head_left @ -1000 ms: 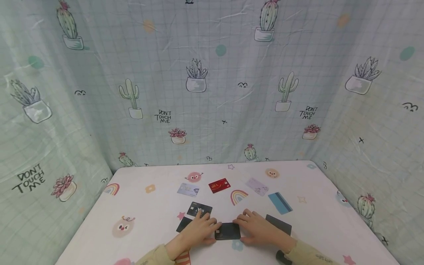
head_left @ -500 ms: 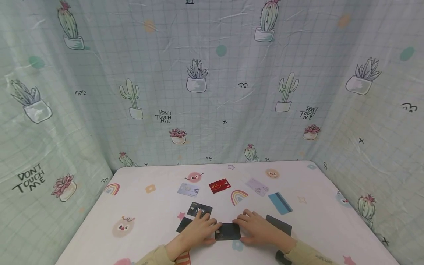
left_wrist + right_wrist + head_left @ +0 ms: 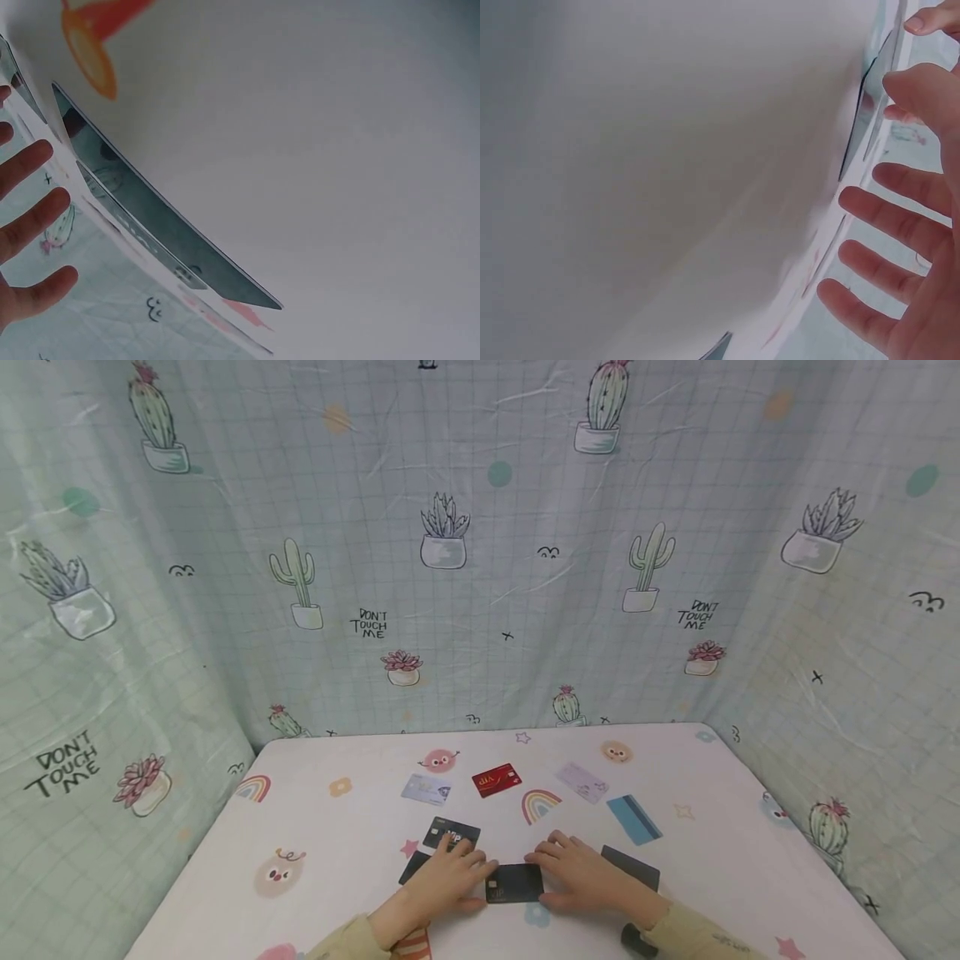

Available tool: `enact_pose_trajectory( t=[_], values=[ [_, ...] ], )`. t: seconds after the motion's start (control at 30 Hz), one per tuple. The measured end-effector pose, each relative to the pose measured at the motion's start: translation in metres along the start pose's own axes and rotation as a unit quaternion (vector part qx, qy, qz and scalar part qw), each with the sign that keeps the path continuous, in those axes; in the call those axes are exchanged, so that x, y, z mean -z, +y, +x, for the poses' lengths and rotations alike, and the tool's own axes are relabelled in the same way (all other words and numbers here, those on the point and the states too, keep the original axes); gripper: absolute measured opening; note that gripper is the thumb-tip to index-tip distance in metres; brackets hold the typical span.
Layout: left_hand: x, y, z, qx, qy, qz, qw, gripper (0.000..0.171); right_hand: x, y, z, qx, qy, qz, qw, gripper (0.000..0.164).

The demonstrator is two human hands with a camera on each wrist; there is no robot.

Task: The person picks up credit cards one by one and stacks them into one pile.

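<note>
A black bank card [image 3: 514, 884] lies flat on the table between my two hands. To its left, my left hand [image 3: 446, 881] has its fingers spread, thumb and fingertips near the card's left edge. Under and beyond that hand lie a dark VIP card [image 3: 452, 832] and another black card [image 3: 415, 865], both partly covered by it. My right hand [image 3: 583, 877] is at the centre card's right edge, fingers loosely extended; the right wrist view shows its thumb [image 3: 922, 94] near that card [image 3: 859, 124]. A dark grey card [image 3: 632, 868] lies beyond the right forearm, which hides part of it.
Farther back lie a silver card [image 3: 427, 789], a red VIP card [image 3: 497, 780], a pale purple card [image 3: 582, 782] and a blue card [image 3: 634, 820] with a dark stripe. A black object [image 3: 637, 941] shows partly beside the right sleeve. Patterned curtains [image 3: 480, 635] surround the table.
My left fingertips have shifted slightly left, away from the centre card's corner, uncovering more of the dark VIP card. The right hand and the cards have stayed about in place.
</note>
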State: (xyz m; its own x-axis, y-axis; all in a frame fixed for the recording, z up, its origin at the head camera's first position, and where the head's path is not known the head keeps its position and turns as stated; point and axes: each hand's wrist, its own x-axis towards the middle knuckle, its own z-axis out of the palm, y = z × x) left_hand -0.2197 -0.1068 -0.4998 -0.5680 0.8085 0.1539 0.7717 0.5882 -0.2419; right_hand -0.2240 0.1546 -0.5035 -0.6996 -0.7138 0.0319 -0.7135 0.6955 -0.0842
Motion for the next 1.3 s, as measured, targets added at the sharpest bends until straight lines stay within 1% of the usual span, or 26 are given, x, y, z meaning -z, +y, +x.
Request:
enact_pose_trajectory(
  t=[0.13,0.27,0.4,0.6,0.67,0.8,0.9,0.97,1.17,1.3],
  values=[
    [0.001,-0.005,-0.005,0.023,-0.007,-0.011,0.9997,0.049,0.003,-0.002,0.005,0.002,0.010,-0.002,1.000,0.050],
    [-0.001,-0.014,-0.011,0.041,-0.003,-0.026,0.9988,0.047,0.005,-0.004,0.014,-0.019,0.004,-0.004,1.000,0.051],
    [-0.002,-0.023,-0.016,0.049,0.008,-0.032,0.9982,0.044,0.004,-0.006,0.023,-0.038,-0.002,-0.015,0.999,0.051],
    [-0.002,-0.036,-0.023,0.050,0.023,-0.017,0.9983,0.040,0.006,-0.009,0.032,-0.038,0.011,-0.010,0.999,0.049],
    [-0.003,-0.040,-0.024,0.047,0.037,-0.011,0.9981,0.039,0.007,-0.010,0.035,-0.036,0.016,-0.005,0.999,0.049],
    [-0.008,-0.048,-0.027,0.043,0.066,-0.008,0.9968,0.036,0.008,-0.011,0.040,-0.042,0.012,0.006,0.999,0.049],
    [-0.011,-0.053,-0.028,0.044,0.078,-0.011,0.9959,0.035,0.010,-0.012,0.044,-0.048,0.010,0.014,0.999,0.049],
    [-0.012,-0.056,-0.029,0.046,0.081,-0.009,0.9956,0.034,0.010,-0.013,0.047,-0.047,0.012,0.012,0.999,0.049],
    [-0.014,-0.064,-0.032,0.054,0.069,0.005,0.9962,0.035,0.012,-0.017,0.059,-0.047,0.017,0.000,0.999,0.050],
    [-0.017,-0.071,-0.033,0.055,0.074,0.013,0.9957,0.034,0.013,-0.020,0.066,-0.051,0.021,0.001,0.999,0.049]
  ],
)
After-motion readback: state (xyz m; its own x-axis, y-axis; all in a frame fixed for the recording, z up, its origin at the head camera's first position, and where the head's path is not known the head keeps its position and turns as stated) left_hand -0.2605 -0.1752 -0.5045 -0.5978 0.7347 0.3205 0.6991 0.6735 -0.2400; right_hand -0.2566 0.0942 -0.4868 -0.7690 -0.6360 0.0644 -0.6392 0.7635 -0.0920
